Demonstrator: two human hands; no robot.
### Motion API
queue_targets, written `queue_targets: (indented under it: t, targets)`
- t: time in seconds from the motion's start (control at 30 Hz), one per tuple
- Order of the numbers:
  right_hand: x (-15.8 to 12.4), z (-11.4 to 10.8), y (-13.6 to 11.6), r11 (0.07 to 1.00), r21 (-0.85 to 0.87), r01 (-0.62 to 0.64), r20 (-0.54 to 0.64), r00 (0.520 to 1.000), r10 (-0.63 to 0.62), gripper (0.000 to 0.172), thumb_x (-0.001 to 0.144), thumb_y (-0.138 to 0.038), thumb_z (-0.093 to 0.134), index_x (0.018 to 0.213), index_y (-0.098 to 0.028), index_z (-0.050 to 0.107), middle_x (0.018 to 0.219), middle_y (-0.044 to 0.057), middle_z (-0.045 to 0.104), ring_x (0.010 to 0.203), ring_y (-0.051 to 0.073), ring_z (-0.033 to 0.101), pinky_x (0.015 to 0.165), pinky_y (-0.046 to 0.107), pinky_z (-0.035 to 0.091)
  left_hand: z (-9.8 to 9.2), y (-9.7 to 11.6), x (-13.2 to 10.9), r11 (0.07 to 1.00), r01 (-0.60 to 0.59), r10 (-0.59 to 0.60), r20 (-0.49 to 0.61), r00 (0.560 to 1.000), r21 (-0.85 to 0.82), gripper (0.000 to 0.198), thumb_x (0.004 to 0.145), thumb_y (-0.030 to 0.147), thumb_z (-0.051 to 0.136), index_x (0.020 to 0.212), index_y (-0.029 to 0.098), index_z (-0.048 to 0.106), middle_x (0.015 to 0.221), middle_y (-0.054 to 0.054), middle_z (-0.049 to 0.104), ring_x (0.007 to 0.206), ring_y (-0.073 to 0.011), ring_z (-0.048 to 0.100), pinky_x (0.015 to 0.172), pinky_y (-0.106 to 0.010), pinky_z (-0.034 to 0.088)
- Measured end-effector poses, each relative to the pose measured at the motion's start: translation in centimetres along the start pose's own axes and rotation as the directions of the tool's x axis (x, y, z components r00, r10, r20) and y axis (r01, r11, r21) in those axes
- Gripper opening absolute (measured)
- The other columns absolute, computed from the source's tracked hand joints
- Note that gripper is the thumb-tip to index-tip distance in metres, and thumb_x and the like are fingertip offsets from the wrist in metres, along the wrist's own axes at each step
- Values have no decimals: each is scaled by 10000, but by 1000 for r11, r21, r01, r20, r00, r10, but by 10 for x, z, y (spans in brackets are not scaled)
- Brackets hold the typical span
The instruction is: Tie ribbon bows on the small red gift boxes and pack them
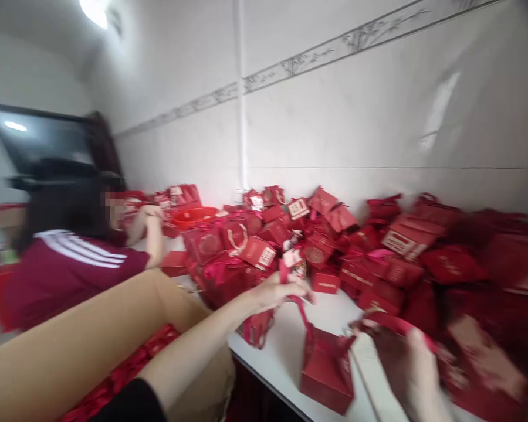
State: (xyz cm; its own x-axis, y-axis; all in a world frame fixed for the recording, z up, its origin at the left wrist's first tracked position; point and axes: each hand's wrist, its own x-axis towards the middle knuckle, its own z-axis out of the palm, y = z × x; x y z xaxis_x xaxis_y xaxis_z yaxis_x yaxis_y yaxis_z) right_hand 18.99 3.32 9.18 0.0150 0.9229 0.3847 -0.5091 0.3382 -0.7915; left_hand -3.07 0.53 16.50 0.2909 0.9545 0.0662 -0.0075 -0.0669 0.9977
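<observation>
A small dark red gift box [327, 369] sits on the white table near its front edge. My left hand [277, 292] is above and left of it, fingers closed on a red ribbon [300, 310] that runs down to the box. To the right of the box is my right hand [420, 366], smeared by motion. Its fingers appear closed on another stretch of red ribbon [396, 322]. A pale strip [372, 375] lies between the box and this hand; what it is I cannot make out.
Red gift boxes [319, 249] are heaped along the wall. At left, a cardboard carton [92, 328] holding red items stands beside my left forearm. Beyond it sits a person in a maroon top [83, 275], near an orange-red basin [196, 215]. The table edge [268, 384] runs below my left arm.
</observation>
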Motion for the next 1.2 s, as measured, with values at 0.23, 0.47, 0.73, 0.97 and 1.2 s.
queue_targets:
  t: [0.23, 0.47, 0.73, 0.97, 1.2]
  targets:
    - [10, 21, -20, 991, -129, 18, 171, 985, 5, 479, 767, -608, 460, 773, -196, 704, 765, 75, 668, 674, 227, 628, 639, 377, 511, 18, -21, 21, 892, -79, 45, -87, 995, -444, 283, 670, 334, 674, 540, 161, 492, 587, 2, 504, 578, -121, 499, 613, -286, 447]
    - [12, 25, -25, 999, -41, 18, 212, 977, -8, 483, 758, -588, 440, 870, -218, 730, 898, 59, 645, 759, 217, 599, 747, 378, 488, 17, -14, 31, 893, -105, 80, -76, 994, -437, 213, 586, 315, 675, 699, 143, 618, 712, -40, 583, 632, -144, 528, 614, -303, 450]
    - [14, 36, -14, 993, -113, 17, 129, 992, -2, 288, 822, -435, 522, 862, -227, 716, 845, 16, 650, 659, 152, 602, 696, 313, 482, 23, -14, 34, 971, -239, 237, -145, 961, -1, 128, 691, 251, 654, 775, 162, 614, 759, -12, 604, 684, -123, 560, 686, -273, 445]
    - [16, 46, -14, 984, -167, 56, 34, 998, -51, 217, 729, -310, 688, 908, -219, 605, 636, -40, 636, 541, 112, 581, 562, 252, 480, 27, -9, 37, 948, -290, 305, -119, 945, 129, 82, 738, 225, 578, 787, 159, 587, 794, -17, 598, 716, -130, 575, 688, -264, 465]
    - [24, 45, -14, 988, -152, 28, -16, 999, -31, 182, 629, -294, 768, 697, -190, 634, 638, -17, 670, 590, 105, 603, 599, 225, 479, 29, -1, 29, 908, -380, 397, -73, 915, 176, 50, 730, 198, 588, 744, 152, 596, 759, -12, 587, 745, -131, 575, 705, -253, 474]
